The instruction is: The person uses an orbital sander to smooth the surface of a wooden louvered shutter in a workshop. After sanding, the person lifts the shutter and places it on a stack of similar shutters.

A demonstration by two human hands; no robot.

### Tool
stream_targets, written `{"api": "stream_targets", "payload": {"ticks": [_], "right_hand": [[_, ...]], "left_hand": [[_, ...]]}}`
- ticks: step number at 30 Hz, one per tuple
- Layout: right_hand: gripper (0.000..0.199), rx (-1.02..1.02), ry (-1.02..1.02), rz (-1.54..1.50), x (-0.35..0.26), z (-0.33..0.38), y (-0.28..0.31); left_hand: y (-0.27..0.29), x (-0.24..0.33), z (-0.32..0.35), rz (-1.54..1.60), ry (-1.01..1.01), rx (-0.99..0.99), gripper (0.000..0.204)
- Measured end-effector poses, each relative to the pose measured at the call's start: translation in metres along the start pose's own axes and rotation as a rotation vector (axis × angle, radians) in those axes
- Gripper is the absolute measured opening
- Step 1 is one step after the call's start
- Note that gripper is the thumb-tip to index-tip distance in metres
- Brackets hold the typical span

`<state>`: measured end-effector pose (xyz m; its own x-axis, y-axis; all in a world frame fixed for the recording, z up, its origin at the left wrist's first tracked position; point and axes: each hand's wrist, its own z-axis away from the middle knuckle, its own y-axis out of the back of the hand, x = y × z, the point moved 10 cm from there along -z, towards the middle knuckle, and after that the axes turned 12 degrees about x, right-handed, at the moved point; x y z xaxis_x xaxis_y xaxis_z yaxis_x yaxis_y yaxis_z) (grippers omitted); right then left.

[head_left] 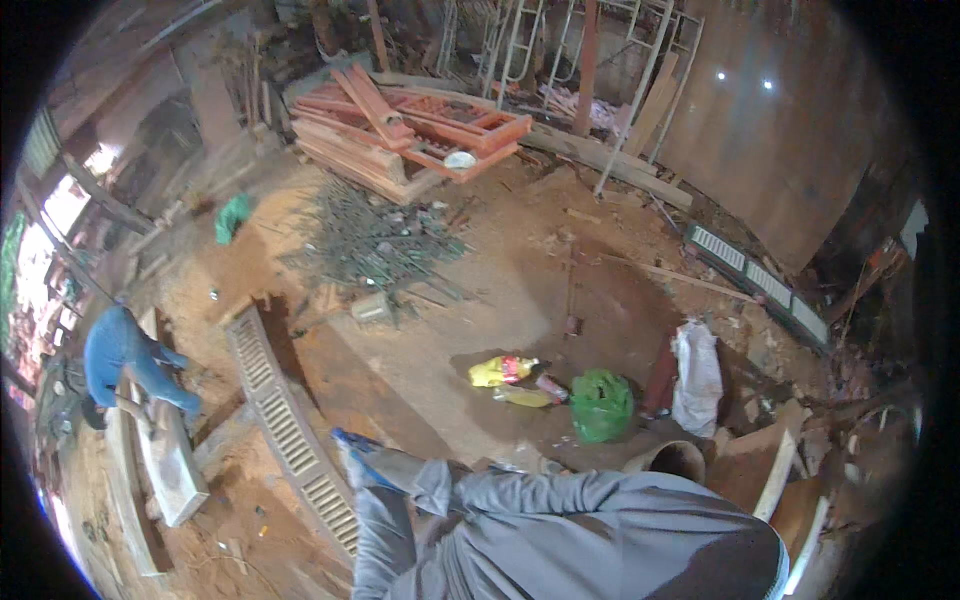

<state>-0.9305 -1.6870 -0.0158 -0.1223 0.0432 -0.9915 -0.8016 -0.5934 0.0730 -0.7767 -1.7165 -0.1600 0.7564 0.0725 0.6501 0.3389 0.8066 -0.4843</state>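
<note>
Neither my left hand nor my right hand shows in the head view. My grey clothing fills the lower middle, and what looks like a blue shoe sticks out at its left end. Beside it lies a long slatted shutter panel, running from the lower middle up to the left. Just beyond my clothing are a green plastic bag, a yellow bag or packet and a bottle with yellowish contents. A white sack stands to their right.
At the left a person in blue bends over pale wooden beams. Farther off are a heap of thin sticks, stacked reddish-orange frames and a green bag. Another slatted panel leans at the right, near a pipe.
</note>
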Motion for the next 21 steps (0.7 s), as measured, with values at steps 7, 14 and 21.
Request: {"api": "stream_targets", "payload": {"ticks": [7, 14, 21], "right_hand": [[0.05, 0.042, -0.021, 0.039, -0.005, -0.137, 0.19], [0.059, 0.776, -0.482, -0.003, 0.158, -0.193, 0.529], [0.068, 1.461, -0.974, -0.695, 0.244, -0.035, 0.618]], "left_hand": [[-0.093, 0.002, -0.191, 0.072, -0.038, 0.293, 0.044], [-0.397, 0.067, -0.318, -0.108, -0.35, 0.232, 0.044], [-0.627, 0.012, -0.468, -0.304, -0.172, -0.173, 0.063]]}}
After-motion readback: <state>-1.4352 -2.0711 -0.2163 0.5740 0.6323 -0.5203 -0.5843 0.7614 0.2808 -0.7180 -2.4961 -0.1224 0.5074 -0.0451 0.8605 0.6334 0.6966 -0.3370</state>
